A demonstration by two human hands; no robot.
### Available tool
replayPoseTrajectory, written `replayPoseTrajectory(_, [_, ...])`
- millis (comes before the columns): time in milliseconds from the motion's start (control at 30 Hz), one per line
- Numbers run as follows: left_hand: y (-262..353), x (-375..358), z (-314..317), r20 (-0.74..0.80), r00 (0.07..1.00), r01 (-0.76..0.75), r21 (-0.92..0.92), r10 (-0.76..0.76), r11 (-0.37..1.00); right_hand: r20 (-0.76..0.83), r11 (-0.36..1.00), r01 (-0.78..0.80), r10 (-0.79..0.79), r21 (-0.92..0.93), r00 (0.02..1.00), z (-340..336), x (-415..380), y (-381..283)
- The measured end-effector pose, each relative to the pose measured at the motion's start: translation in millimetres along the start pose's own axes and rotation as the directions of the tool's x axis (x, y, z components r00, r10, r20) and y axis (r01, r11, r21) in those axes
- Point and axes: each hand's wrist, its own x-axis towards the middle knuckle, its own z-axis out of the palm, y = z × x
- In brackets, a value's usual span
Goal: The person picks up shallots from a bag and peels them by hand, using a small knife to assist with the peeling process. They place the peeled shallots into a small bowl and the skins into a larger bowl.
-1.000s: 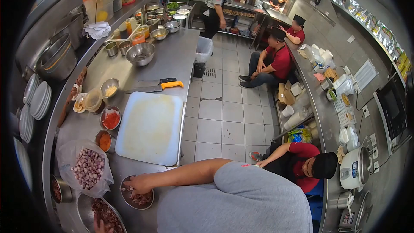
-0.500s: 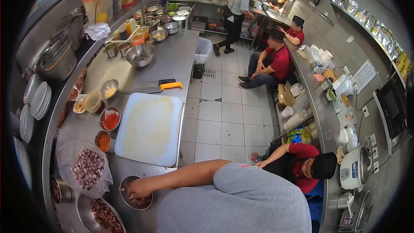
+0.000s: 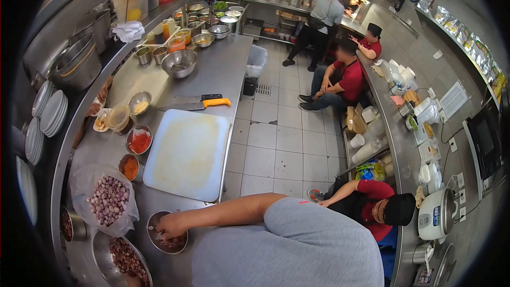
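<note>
My right hand (image 3: pixel 172 225) is over a small steel bowl (image 3: pixel 154 242), its fingers bent and drawn together, tips low inside. Reddish-brown chopped pieces (image 3: pixel 174 242) lie in that bowl under the hand. What the fingers grip is hidden. A sliver of what looks like my left hand (image 3: pixel 134 280) shows at the bottom edge, in a larger steel bowl (image 3: pixel 100 258) of similar chopped pieces (image 3: pixel 126 259); its fingers cannot be seen. Beside the bowls, a clear plastic bag (image 3: pixel 79 183) holds many small peeled shallots (image 3: pixel 108 199).
A white cutting board (image 3: pixel 186 154) lies on the steel counter (image 3: pixel 223 69), with a yellow-handled knife (image 3: pixel 217 103) and a black-handled knife (image 3: pixel 211 96) beyond it. Bowls of red (image 3: pixel 140 141) and orange food (image 3: pixel 130 168) stand beside the board. A co-worker (image 3: pixel 372 207) sits close behind me.
My right hand has risen slightly within the small bowl. A bit of hand now shows in the large bowl. The view has shifted a little, and the standing co-worker far back has moved right, bending forward.
</note>
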Motion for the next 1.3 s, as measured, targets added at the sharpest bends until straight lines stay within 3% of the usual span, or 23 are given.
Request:
replayPoseTrajectory(133, [28.0,-38.1,-16.8,-0.034,0.998,0.051,0.118,-0.047,0.992,0.056,0.994,0.003,-0.009,0.109,0.998,9.2,11.9,18.8])
replayPoseTrajectory(167, [78.0,-43.6,-51.2,0.337,0.88,0.443,-0.323,-0.336,0.836,0.054,0.981,0.049,-0.06,0.188,0.997,22.0,20.0,26.0])
replayPoseTrajectory(200, [-9.1,-33.2,22.1,0.068,0.974,0.198,-0.717,-0.215,0.668,0.004,0.984,0.04,-0.041,0.175,0.999,22.4,15.1,20.1])
replayPoseTrajectory(233, [6.8,-66.0,0.6,0.065,0.949,0.263,-0.705,-0.309,0.659,-0.032,0.984,0.037,-0.032,0.173,0.999,14.3,7.6,14.0])
replayPoseTrajectory(267, [89.6,-33.9,-62.0,0.239,0.96,0.207,-0.248,-0.147,0.946,0.122,0.933,-0.015,-0.031,0.359,0.992,16.6,16.5,25.2])
replayPoseTrajectory(300, [63.5,-30.0,-44.4,0.239,0.932,0.325,-0.222,-0.272,0.919,0.102,0.926,0.015,-0.058,0.377,0.993,10.0,13.8,22.3])
replayPoseTrajectory(333, [46.8,-30.0,-34.9,0.259,0.952,0.292,-0.621,-0.162,0.727,0.256,0.79,-0.164,0.009,0.59,0.967,0.3,11.1,14.5])
replayPoseTrajectory(367, [37.2,-33.5,-31.3,0.15,0.97,0.242,-0.623,-0.19,0.743,0.316,0.77,-0.269,0.092,0.579,0.944,-18.9,4.0,-6.7])
replayPoseTrajectory(400, [67.1,-35.4,-59.2,0.38,0.862,0.494,-0.778,-0.335,0.389,0.322,0.875,-0.299,0.178,0.381,0.93,-46.8,-1.5,-42.2])
replayPoseTrajectory(433, [85.2,-39.3,-71.0,0.226,0.874,0.407,-0.824,-0.43,0.394,0.27,0.828,-0.202,0.063,0.523,0.961,-20.0,8.8,0.7])
replayPoseTrajectory(467, [73.8,-42.0,-69.4,0.209,0.875,0.377,-0.859,-0.436,0.346,0.173,0.879,-0.141,0.067,0.456,0.983,-20.6,5.5,-5.4])
replayPoseTrajectory(500, [84.0,-40.1,-82.3,0.188,0.822,0.422,-0.835,-0.538,0.353,0.29,0.817,-0.382,0.275,0.432,0.917,-43.7,3.8,-50.6])
replayPoseTrajectory(533, [78.0,-37.6,-83.7,0.068,0.843,0.404,-0.736,-0.534,0.544,0.309,0.83,-0.402,0.294,0.387,0.904,-42.0,6.0,-48.2])
replayPoseTrajectory(700, [120.6,-35.0,-72.3,-0.053,0.906,0.329,-0.534,-0.419,0.779,0.312,0.799,-0.443,0.334,0.406,0.889,-24.2,11.0,-36.9])
replayPoseTrajectory(767, [131.2,-33.0,-22.8,-0.063,0.866,0.494,-0.048,-0.496,0.868,0.406,0.82,-0.44,0.285,0.366,0.869,-21.2,12.3,-39.8])
replayPoseTrajectory(900, [94.7,-14.9,-14.5,-0.001,0.814,0.579,-0.083,-0.581,0.811,0.372,0.842,-0.398,0.26,0.364,0.891,-18.9,7.3,-54.5])
replayPoseTrajectory(967, [54.7,-15.8,-12.6,0.085,0.792,0.544,-0.548,-0.604,0.636,0.365,0.848,-0.4,0.27,0.348,0.891,-20.4,6.8,-48.4])
replayPoseTrajectory(1000, [73.6,-20.3,-42.5,0.123,0.805,0.484,-0.702,-0.58,0.522,0.359,0.849,-0.412,0.29,0.332,0.887,-21.3,6.1,-43.5])
replayPoseTrajectory(1033, [78.1,-24.1,-62.3,0.128,0.804,0.488,-0.699,-0.58,0.522,0.361,0.845,-0.416,0.292,0.336,0.886,-21.2,5.6,-39.5])
replayPoseTrajectory(1100, [68.3,-28.8,-88.6,0.306,0.713,0.619,-0.697,-0.63,0.362,0.33,0.83,-0.414,0.298,0.375,0.896,-21.3,4.6,-30.5])
replayPoseTrajectory(1133, [53.2,-31.7,-89.9,0.308,0.712,0.621,-0.696,-0.631,0.361,0.336,0.843,-0.413,0.3,0.346,0.893,-20.8,5.8,-24.7])
replayPoseTrajectory(1200, [38.5,-39.7,-100.0,0.144,0.818,0.519,-0.605,-0.558,0.604,0.334,0.844,-0.419,0.309,0.336,0.89,-20.6,7.0,-23.8])
replayPoseTrajectory(1300, [47.8,-47.9,-125.2,0.032,0.808,0.526,-0.488,-0.588,0.697,0.319,0.845,-0.43,0.332,0.318,0.888,-20.9,8.2,-35.3])
